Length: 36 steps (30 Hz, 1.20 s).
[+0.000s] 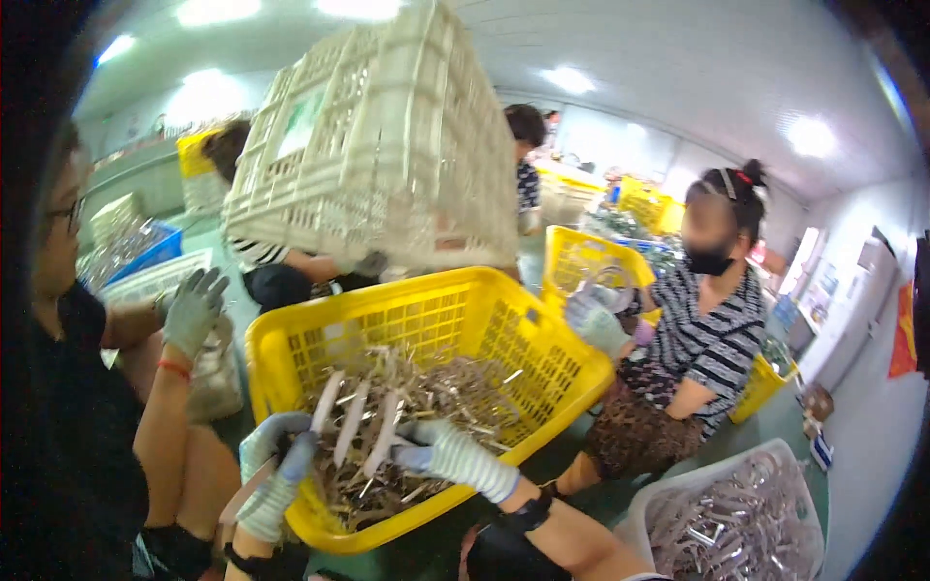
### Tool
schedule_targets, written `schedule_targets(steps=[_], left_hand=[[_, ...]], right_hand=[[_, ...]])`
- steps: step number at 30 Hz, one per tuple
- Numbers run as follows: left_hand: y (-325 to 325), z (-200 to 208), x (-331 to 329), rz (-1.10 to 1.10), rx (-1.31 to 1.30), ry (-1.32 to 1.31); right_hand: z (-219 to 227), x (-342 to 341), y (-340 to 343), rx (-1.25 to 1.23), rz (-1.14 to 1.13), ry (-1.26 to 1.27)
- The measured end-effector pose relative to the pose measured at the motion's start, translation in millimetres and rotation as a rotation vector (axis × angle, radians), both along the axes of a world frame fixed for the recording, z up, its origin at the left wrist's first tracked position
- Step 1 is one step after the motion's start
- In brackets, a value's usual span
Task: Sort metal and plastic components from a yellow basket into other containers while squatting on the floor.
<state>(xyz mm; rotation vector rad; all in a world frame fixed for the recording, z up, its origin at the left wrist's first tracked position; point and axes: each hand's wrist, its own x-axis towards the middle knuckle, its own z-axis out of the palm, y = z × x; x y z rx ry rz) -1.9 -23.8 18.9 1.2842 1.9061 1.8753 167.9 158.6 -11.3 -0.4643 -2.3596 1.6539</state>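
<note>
In front of me a yellow basket holds a heap of thin, shiny, metal-looking pieces. Several pale flat strips stick up side by side above the near part of the heap. My left hand, in a light glove with grey fingertips, is closed at the basket's near left rim, with a pale strip along its palm side. My right hand, gloved alike, pinches the lower end of the rightmost strip over the heap. Black bands circle both wrists. The fingers' undersides are hidden.
Large white crates rise behind the basket. A person at left has a gloved hand raised; a masked person sits at right beside another yellow basket. A white bin of similar pieces stands at lower right.
</note>
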Motion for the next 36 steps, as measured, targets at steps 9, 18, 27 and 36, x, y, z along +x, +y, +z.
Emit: schedule_targets(steps=[9,18,27,36], left_hand=[[5.5,-14.2,-22.7,-0.196,-0.228,-0.216],[8.3,-20.8,-25.9,-0.252,-0.163,-0.264],[55.8,-40.4,-45.4,-0.072,-0.006,-0.253],[69.7,-58.3,-54.4,-0.313,-0.070,-0.267]], right_hand=[[2.3,2.1,4.8,-0.245,-0.021,0.014],[2.8,7.4,6.0,-0.110,-0.022,0.010],[19.9,67.9,32.1,0.010,-0.329,0.169],[151.9,268.1,-34.3,0.254,-0.698,0.180]])
